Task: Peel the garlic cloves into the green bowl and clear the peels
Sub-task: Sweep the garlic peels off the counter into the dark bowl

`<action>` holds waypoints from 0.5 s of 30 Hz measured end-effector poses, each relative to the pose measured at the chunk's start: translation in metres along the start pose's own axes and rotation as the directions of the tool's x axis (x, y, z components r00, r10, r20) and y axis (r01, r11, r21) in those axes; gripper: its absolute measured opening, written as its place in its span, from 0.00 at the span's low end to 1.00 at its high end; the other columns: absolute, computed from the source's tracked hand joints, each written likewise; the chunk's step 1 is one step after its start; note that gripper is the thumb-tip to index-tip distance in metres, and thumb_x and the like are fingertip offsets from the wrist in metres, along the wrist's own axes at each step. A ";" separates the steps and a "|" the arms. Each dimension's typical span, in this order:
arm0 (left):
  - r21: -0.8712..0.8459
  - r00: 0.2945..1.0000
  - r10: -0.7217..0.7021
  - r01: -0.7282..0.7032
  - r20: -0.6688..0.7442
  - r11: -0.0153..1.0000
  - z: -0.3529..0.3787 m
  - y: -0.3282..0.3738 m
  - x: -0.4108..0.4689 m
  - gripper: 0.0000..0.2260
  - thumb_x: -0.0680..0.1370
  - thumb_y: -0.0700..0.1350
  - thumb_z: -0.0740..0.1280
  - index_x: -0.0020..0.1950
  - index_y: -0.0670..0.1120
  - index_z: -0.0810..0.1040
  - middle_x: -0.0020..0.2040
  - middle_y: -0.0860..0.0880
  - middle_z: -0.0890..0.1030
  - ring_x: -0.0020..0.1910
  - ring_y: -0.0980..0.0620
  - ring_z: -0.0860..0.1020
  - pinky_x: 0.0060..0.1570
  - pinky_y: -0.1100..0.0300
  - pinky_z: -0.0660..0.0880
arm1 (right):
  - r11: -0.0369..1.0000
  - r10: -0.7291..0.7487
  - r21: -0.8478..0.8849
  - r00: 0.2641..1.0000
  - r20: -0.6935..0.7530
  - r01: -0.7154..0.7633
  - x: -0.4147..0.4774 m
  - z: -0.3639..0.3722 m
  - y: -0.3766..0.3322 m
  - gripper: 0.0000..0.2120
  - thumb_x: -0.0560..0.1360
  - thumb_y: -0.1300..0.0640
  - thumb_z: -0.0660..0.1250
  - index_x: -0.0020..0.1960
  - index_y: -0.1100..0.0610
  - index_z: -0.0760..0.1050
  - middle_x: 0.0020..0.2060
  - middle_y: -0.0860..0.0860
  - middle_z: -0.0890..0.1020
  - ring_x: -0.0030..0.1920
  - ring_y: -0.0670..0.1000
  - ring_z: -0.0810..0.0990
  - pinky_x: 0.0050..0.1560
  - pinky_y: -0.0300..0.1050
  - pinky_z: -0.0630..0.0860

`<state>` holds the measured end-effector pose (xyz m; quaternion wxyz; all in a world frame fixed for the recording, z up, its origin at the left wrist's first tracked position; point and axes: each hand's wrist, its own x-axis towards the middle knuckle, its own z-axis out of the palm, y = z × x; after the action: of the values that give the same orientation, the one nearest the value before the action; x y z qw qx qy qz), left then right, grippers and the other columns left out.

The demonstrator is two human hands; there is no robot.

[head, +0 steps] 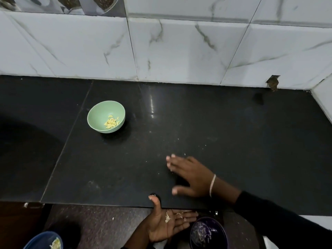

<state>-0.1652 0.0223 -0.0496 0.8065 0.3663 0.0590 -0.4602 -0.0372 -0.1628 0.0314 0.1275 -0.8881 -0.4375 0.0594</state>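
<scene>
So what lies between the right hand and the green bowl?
In the head view, only bare black counter lies between the right hand and the green bowl, apart from a few tiny pale flecks close by the hand.

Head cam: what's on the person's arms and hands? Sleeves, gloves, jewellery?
No gloves: both hands are bare. The right hand has a thin silver-coloured bracelet at the wrist, and a black long sleeve covers that forearm, ending short of the bracelet. The left hand shows no bracelet or ring in this view; its wrist is uncovered.

Glossy black counter (215,123), white marble-veined wall tiles (179,51)
</scene>
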 end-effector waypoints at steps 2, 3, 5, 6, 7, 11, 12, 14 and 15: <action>-0.012 0.999 -0.004 0.005 0.053 1.000 -0.001 0.000 0.001 0.69 0.51 0.84 0.56 0.78 0.35 0.61 0.79 0.36 0.61 0.80 0.41 0.58 0.77 0.52 0.59 | 0.982 0.181 -0.068 0.982 0.045 -0.178 0.027 -0.011 0.036 0.45 0.76 0.25 0.54 0.80 0.56 0.58 0.82 0.51 0.51 0.81 0.49 0.46 0.77 0.56 0.57; -0.014 0.998 -0.006 0.007 0.058 1.000 -0.002 0.000 0.001 0.69 0.51 0.83 0.57 0.79 0.36 0.61 0.79 0.36 0.61 0.80 0.41 0.58 0.77 0.52 0.59 | 0.964 0.251 -0.107 0.965 0.077 -0.242 0.034 -0.014 0.052 0.47 0.75 0.24 0.51 0.81 0.56 0.54 0.82 0.50 0.48 0.81 0.49 0.44 0.77 0.58 0.55; -0.032 0.998 -0.012 0.014 0.062 0.999 -0.003 0.001 0.002 0.69 0.51 0.84 0.57 0.79 0.35 0.61 0.79 0.36 0.60 0.80 0.42 0.58 0.77 0.52 0.59 | 0.939 0.323 -0.173 0.934 0.152 -0.296 0.035 -0.012 0.076 0.50 0.74 0.21 0.48 0.82 0.57 0.48 0.82 0.50 0.43 0.81 0.49 0.40 0.78 0.59 0.53; -0.058 0.997 -0.020 0.024 0.076 0.998 -0.003 0.002 0.003 0.70 0.51 0.83 0.57 0.79 0.35 0.60 0.79 0.36 0.60 0.80 0.42 0.58 0.77 0.52 0.59 | 0.938 0.318 -0.201 0.930 0.183 -0.281 0.031 -0.008 0.080 0.52 0.73 0.21 0.47 0.82 0.57 0.45 0.82 0.50 0.41 0.81 0.50 0.38 0.78 0.60 0.52; -0.081 0.995 -0.030 0.038 0.092 0.996 -0.004 0.001 0.003 0.70 0.51 0.83 0.58 0.79 0.35 0.60 0.79 0.36 0.60 0.80 0.42 0.58 0.77 0.52 0.59 | 0.944 0.290 -0.221 0.935 0.205 -0.245 0.025 -0.004 0.077 0.53 0.73 0.20 0.48 0.82 0.57 0.43 0.81 0.51 0.40 0.81 0.50 0.37 0.78 0.60 0.50; -0.105 0.991 -0.027 0.041 0.132 0.994 -0.008 -0.001 0.005 0.70 0.50 0.83 0.59 0.79 0.35 0.60 0.79 0.36 0.60 0.80 0.41 0.59 0.77 0.51 0.59 | 0.972 0.159 -0.209 0.953 0.256 -0.106 -0.027 0.014 0.027 0.55 0.72 0.20 0.49 0.82 0.60 0.44 0.81 0.56 0.40 0.81 0.54 0.38 0.79 0.60 0.45; -0.129 0.989 -0.026 0.045 0.144 0.991 -0.008 -0.002 0.006 0.70 0.50 0.83 0.59 0.78 0.34 0.60 0.79 0.35 0.60 0.80 0.40 0.59 0.77 0.51 0.59 | 0.979 0.130 -0.189 0.956 0.262 -0.081 -0.043 0.018 0.012 0.54 0.73 0.21 0.49 0.82 0.60 0.44 0.81 0.56 0.41 0.81 0.54 0.39 0.79 0.60 0.45; -0.173 0.984 -0.022 0.053 0.179 0.984 -0.008 -0.004 0.006 0.70 0.51 0.82 0.60 0.78 0.32 0.60 0.79 0.33 0.60 0.79 0.39 0.59 0.78 0.48 0.57 | 0.985 0.049 -0.171 0.957 0.286 0.001 -0.068 0.027 -0.018 0.53 0.74 0.22 0.50 0.82 0.60 0.45 0.81 0.56 0.42 0.81 0.54 0.41 0.79 0.59 0.44; -0.167 0.982 -0.016 0.048 0.186 0.985 -0.008 -0.005 0.006 0.70 0.51 0.82 0.58 0.78 0.32 0.60 0.79 0.33 0.59 0.80 0.39 0.58 0.79 0.47 0.55 | 0.986 0.011 -0.163 0.956 0.293 0.039 -0.074 0.028 -0.026 0.52 0.74 0.22 0.50 0.82 0.60 0.45 0.82 0.56 0.42 0.81 0.54 0.41 0.79 0.56 0.43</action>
<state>-0.1634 0.0217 -0.0609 0.8294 0.2510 0.0295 -0.4983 -0.1086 -0.2012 0.0116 -0.0132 -0.8739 -0.4613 0.1524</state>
